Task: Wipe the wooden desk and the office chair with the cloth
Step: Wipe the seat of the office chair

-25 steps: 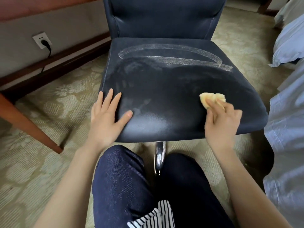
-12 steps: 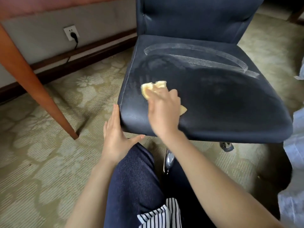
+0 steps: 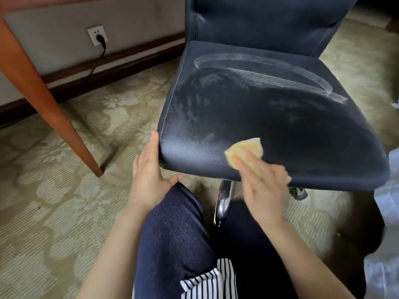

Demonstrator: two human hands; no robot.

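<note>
The office chair has a dark blue leather seat with pale streaks across its back half. A small yellow cloth lies on the seat's front edge, left of centre. My right hand presses the cloth onto the seat with straight fingers; part of the cloth is hidden under it. My left hand rests flat against the seat's front left corner, thumb spread out below the edge. A leg of the wooden desk slants down at the left.
A wall socket with a black plug sits low on the wall behind the desk leg. The chair's chrome column stands between my knees. Patterned carpet covers the floor. Pale bedding hangs at the right edge.
My right hand has slid the cloth from the seat's front left area down and right to the front edge. My left hand stays at the front left corner.
</note>
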